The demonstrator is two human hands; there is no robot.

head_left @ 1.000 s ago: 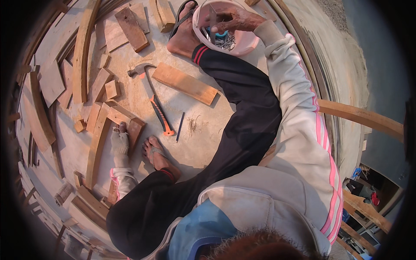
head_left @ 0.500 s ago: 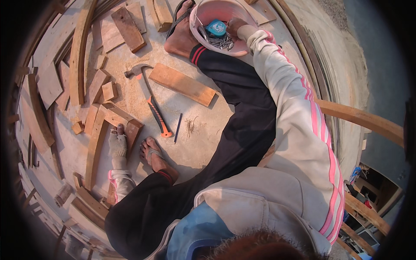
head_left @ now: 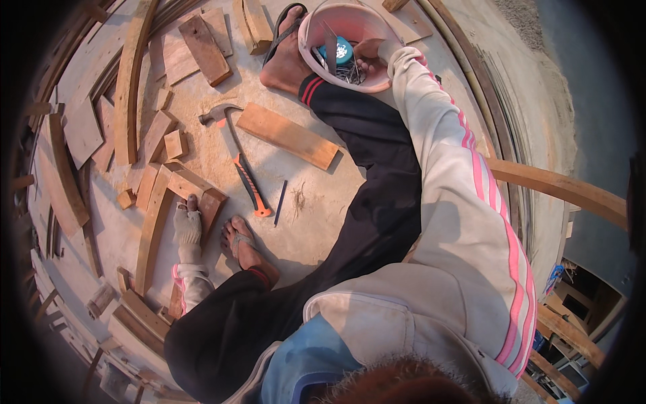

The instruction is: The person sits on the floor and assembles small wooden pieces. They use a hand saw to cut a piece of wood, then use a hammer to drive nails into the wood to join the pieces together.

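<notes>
My right hand (head_left: pixel 369 56) is inside a pink bucket (head_left: pixel 316 15), fingers curled among loose nails (head_left: pixel 350 73); whatever they grip is hidden. A teal tape measure (head_left: pixel 342 50) lies beside the fingers, and a flat grey strip (head_left: pixel 330 54) leans upright next to it. My left hand (head_left: pixel 188 223), in a fingerless knit glove, rests with fingers extended against an angled pair of joined wood pieces (head_left: pixel 186 180). A claw hammer (head_left: pixel 243 172) with an orange and black handle lies on the floor between my legs, a dark pencil-like stick (head_left: pixel 280 202) beside its grip.
A wood block (head_left: pixel 288 135) lies near the hammer's head. Boards and offcuts (head_left: pixel 128 94) crowd the left side, with sawdust around them. Long bars (head_left: pixel 484 101) run past the bucket on the right, and a curved-looking beam (head_left: pixel 558 184) extends beside my right arm.
In the bucket, the grey strip now stands up beside the tape measure, and my right hand's curled fingers show more. The left hand stays against the wood. The whole view has shifted slightly.
</notes>
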